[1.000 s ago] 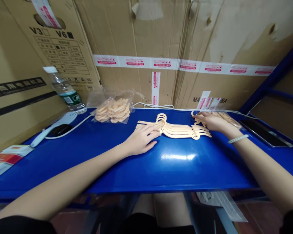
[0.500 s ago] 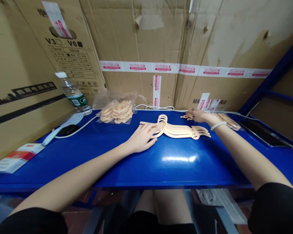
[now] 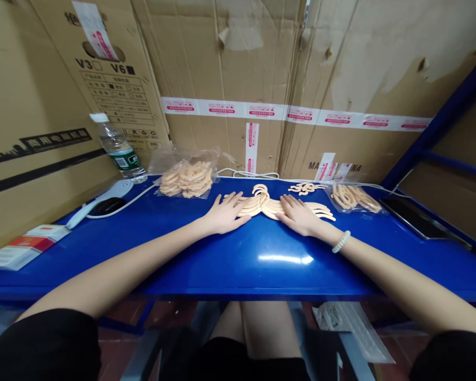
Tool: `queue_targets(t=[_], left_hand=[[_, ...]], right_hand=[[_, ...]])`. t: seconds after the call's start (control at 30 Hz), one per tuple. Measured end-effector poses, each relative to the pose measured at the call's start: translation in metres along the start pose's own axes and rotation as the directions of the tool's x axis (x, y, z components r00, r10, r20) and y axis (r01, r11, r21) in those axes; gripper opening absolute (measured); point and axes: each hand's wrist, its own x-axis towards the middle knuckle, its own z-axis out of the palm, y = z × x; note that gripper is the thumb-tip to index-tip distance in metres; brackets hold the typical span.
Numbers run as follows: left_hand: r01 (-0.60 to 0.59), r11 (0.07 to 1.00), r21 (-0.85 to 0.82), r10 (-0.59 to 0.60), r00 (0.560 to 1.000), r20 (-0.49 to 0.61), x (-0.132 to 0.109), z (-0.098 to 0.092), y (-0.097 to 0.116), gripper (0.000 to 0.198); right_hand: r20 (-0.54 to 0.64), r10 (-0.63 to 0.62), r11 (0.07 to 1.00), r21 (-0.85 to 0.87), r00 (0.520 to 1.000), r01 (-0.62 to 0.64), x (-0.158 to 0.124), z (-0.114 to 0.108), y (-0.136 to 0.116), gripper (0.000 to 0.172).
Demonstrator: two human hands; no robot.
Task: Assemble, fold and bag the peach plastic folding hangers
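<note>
Left hand (image 3: 225, 214) lies flat on the left side of those pale, fanned hanger-like pieces (image 3: 270, 209) mid-desk (image 3: 218, 262). Right hand (image 3: 299, 214) is flat on their right side. Both sets of fingers look open, gripping nothing. I'd press lightly and evenly imo, else the fan probably skews.
</note>
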Motion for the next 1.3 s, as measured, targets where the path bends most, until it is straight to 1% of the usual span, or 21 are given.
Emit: queue_targets(t=[0.07,0.17,0.3,0.4,0.47,0.53,0.6,0.63,0.7,0.8,0.87,0.93,1.0,1.07,1.17,1.3], left_hand=[[0.002,1.000,-0.024,-0.002,1.000,0.028,0.009,0.000,0.000,0.069],[0.006,0.999,-0.047,-0.005,0.999,0.033,0.026,0.002,-0.001,0.069],[0.029,0.998,-0.058,-0.026,0.999,0.043,0.041,0.004,-0.003,0.070],[0.020,0.998,-0.056,-0.019,0.999,0.027,0.043,0.005,-0.004,0.071],[0.006,0.999,-0.048,-0.008,1.000,-0.021,0.041,0.006,-0.003,0.069],[-0.015,1.000,-0.026,0.013,0.995,-0.102,0.035,0.006,-0.001,0.065],[-0.073,0.997,0.018,0.075,0.978,-0.196,0.026,0.005,0.003,0.059],[-0.123,0.991,0.047,0.130,0.963,-0.236,0.021,0.003,0.005,0.056],[-0.256,0.962,0.092,0.272,0.917,-0.292,0.008,0.001,0.009,0.052],[-0.444,0.890,0.101,0.452,0.837,-0.307,-0.010,0.000,0.012,0.038],[-0.520,0.853,0.052,0.509,0.803,-0.310,-0.017,0.000,0.011,0.030],[-0.554,0.832,-0.030,0.518,0.795,-0.316,-0.021,0.001,0.009,0.027],[-0.564,0.819,-0.103,0.511,0.799,-0.316,-0.023,0.001,0.008,0.026],[-0.563,0.814,-0.144,0.503,0.807,-0.311,-0.023,0.000,0.007,0.025],[-0.556,0.815,-0.166,0.493,0.814,-0.305,-0.023,-0.001,0.007,0.025],[-0.557,0.813,-0.170,0.494,0.814,-0.305,-0.023,-0.001,0.007,0.024]], right_hand=[[-0.009,-0.025,0.999,0.022,1.000,0.025,0.009,0.003,0.017,0.080],[-0.005,-0.044,0.998,0.036,0.999,0.044,0.021,0.004,0.035,0.080],[0.003,-0.034,0.999,0.040,0.999,0.034,0.028,0.002,0.043,0.081],[0.002,-0.023,0.999,0.042,1.000,0.023,0.028,0.002,0.042,0.084],[-0.005,-0.022,0.999,0.043,1.000,0.022,0.028,0.003,0.042,0.083],[-0.018,-0.024,0.999,0.042,1.000,0.024,0.026,0.004,0.041,0.083],[-0.038,-0.028,0.999,0.042,0.999,0.029,0.026,0.005,0.040,0.083],[-0.051,-0.033,0.999,0.042,0.998,0.035,0.026,0.005,0.039,0.081],[-0.084,-0.044,0.998,0.046,0.995,0.048,0.026,0.001,0.040,0.073],[-0.157,-0.030,0.998,0.055,0.987,0.040,0.025,-0.013,0.047,0.063],[-0.207,0.006,0.998,0.064,0.978,0.007,0.022,-0.025,0.058,0.059],[-0.244,0.058,0.997,0.071,0.968,-0.042,0.017,-0.036,0.073,0.056],[-0.267,0.122,0.992,0.071,0.956,-0.107,0.011,-0.043,0.090,0.051],[-0.252,0.148,0.989,0.058,0.956,-0.137,0.006,-0.046,0.106,0.047],[-0.202,0.121,0.993,0.019,0.972,-0.119,0.003,-0.048,0.121,0.047],[-0.161,0.085,0.996,-0.021,0.983,-0.090,0.005,-0.048,0.127,0.044]])
